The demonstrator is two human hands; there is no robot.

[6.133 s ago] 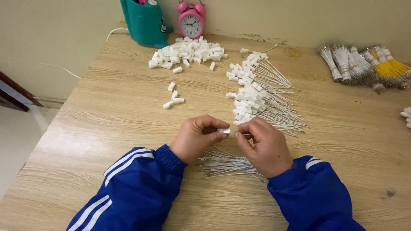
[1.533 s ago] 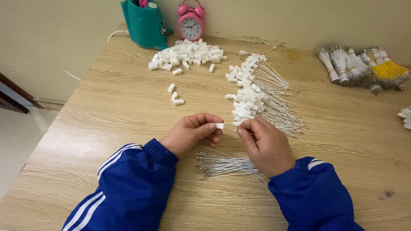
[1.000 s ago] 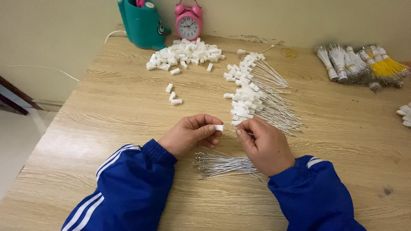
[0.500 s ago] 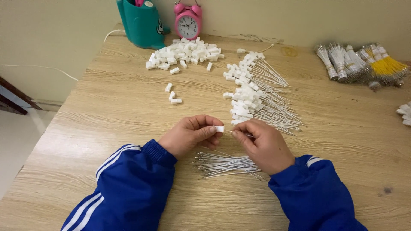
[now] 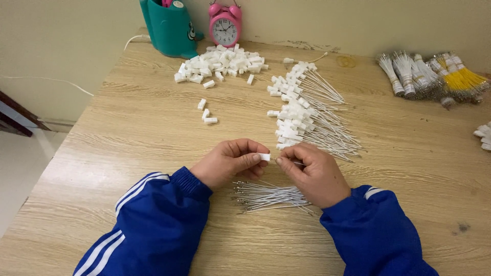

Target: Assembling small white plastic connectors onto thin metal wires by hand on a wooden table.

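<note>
Hardly anything has shifted since half a second ago — both hands sit in the same spot at the near edge of the wooden table (image 5: pixel 102 148), fingertips drawn close together. Her or his left hand (image 5: pixel 228 163) pinches a small white plastic connector (image 5: pixel 264 157) between thumb and forefinger, its open end turned toward the right hand (image 5: pixel 313 173). That hand has its fingers pressed together on a thin wire — only a sliver of it shows between the two hands. Just under the wrists lies a loose bundle of bare wires (image 5: pixel 268 197). Beyond the hands, finished wires with white ends (image 5: pixel 307 120) fan out, and farther back sits a pile of white connectors (image 5: pixel 220 62) near a pink alarm clock (image 5: pixel 224 25) and a teal container (image 5: pixel 169 26).
</note>
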